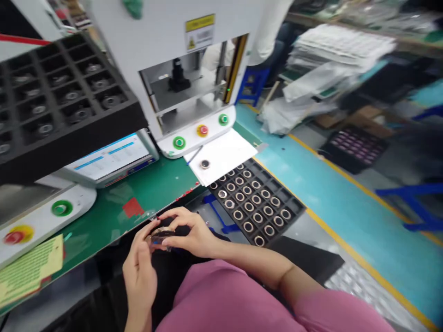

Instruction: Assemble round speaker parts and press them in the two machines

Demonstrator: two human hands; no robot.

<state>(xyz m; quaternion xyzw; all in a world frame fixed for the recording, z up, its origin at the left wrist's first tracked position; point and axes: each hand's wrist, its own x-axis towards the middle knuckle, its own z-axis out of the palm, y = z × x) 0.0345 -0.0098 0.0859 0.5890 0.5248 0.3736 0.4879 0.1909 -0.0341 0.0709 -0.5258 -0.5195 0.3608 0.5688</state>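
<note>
Head camera looks down, tilted, over near hands [166, 244].

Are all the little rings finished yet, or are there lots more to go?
Hard to say which are finished. The black tray on the right holds rows of rings, and one ring lies alone on the white sheet. Right now the left hand and right hand grip one small part. The press stands empty.
</note>
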